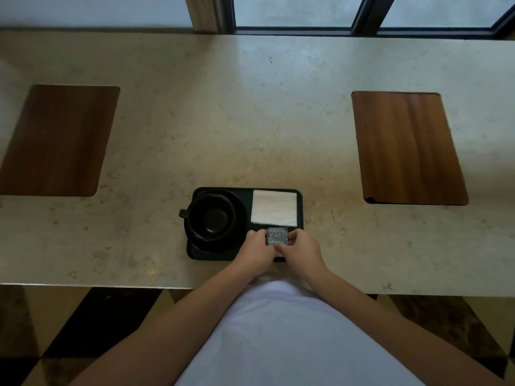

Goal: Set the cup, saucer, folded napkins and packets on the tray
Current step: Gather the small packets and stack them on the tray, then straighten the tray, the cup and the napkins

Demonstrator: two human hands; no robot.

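Note:
A black rectangular tray [300,210] lies near the counter's front edge. On its left half a black cup [211,217], handle pointing left, stands on a black saucer [241,218]. White folded napkins [274,207] fill the tray's far right corner. Just in front of the napkins, over the tray's near right part, both hands pinch a small grey patterned packet [276,235]: my left hand [257,250] holds its left edge, my right hand [301,250] its right edge. Whether the packet touches the tray is hidden by my fingers.
The pale stone counter [250,121] carries two dark wooden inlaid boards, one at the left [55,140] and one at the right [407,149]. A window frame [292,29] runs behind the counter. Checkered floor shows below the front edge.

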